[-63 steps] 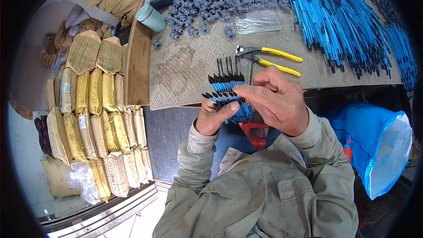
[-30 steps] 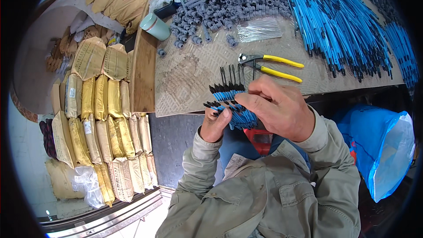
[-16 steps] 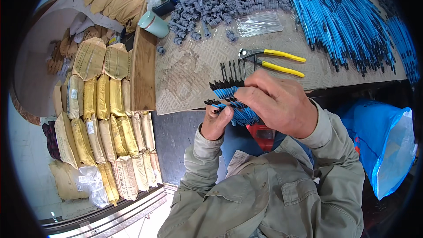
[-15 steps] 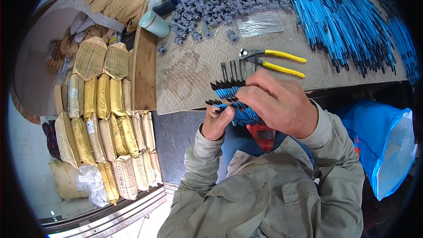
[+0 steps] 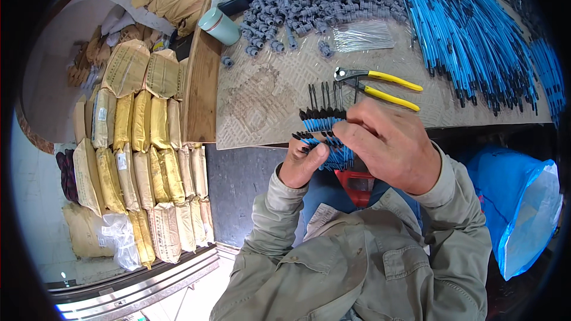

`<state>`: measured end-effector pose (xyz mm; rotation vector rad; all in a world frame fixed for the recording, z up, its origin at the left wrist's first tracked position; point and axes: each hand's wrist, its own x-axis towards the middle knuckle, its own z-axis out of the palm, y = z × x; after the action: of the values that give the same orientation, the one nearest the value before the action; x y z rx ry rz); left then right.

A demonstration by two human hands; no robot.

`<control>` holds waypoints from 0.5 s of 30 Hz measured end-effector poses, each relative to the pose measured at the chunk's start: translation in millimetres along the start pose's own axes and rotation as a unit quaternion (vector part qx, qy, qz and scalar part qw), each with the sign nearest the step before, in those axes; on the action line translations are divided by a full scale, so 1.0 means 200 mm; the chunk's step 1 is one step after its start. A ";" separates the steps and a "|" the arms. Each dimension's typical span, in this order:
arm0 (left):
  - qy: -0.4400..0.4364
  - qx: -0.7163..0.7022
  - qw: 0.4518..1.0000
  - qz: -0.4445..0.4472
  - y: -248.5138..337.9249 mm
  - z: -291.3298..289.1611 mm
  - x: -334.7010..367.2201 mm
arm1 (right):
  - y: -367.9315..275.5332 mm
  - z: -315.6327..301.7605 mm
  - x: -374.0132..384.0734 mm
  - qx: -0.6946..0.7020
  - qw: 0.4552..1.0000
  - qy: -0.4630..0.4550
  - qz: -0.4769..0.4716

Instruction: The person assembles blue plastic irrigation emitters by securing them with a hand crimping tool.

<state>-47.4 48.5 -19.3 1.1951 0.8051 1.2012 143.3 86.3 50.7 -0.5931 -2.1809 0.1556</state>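
My left hand [image 5: 301, 164] is closed around a bundle of thin blue tubes [image 5: 338, 157] with black ends, held just in front of the table's near edge. Several black stems [image 5: 325, 96] stick up from the bundle's far side. My right hand [image 5: 395, 145] is closed at the bundle's right side, thumb and fingers pinched together. A thin silvery wire [image 5: 316, 132] runs across the tubes to these fingertips, which partly hide it. Beyond the right hand, pliers [image 5: 380, 86] with yellow handles lie on the table, their jaws pointing left.
The table [image 5: 262, 104] carries a heap of grey plastic fittings [image 5: 327, 0], loose silvery wires [image 5: 364, 37], a large pile of blue tubes [image 5: 470, 35] and a pale green cup [image 5: 219, 26]. Stacked sacks [image 5: 140, 169] stand at left. A blue bag [image 5: 511, 202] hangs open at right.
The view has shifted, so the table's things appear farther right. Both hands stay closed at the bundle; the thin wire across the tubes shows more plainly.
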 end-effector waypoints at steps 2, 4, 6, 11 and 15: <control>-0.005 0.011 1.000 -0.018 0.00 -0.02 -0.01 | -0.02 0.01 0.00 0.005 1.000 -0.003 0.008; -0.007 0.015 1.000 -0.026 0.00 -0.02 -0.01 | -0.03 0.01 -0.01 0.009 1.000 -0.007 0.028; -0.012 0.000 1.000 -0.017 0.01 -0.01 -0.01 | -0.04 0.02 -0.01 0.022 0.999 0.001 0.031; -0.038 -0.045 0.998 -0.021 0.02 0.00 -0.01 | -0.02 0.08 -0.05 0.067 0.995 0.032 0.060; -0.031 -0.043 0.998 -0.036 0.03 0.00 -0.01 | -0.01 0.08 -0.04 0.061 0.996 0.039 0.055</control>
<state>-49.5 46.5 -14.0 1.1179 0.7367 1.1229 134.4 81.3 35.4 -0.6387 -2.0488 0.3162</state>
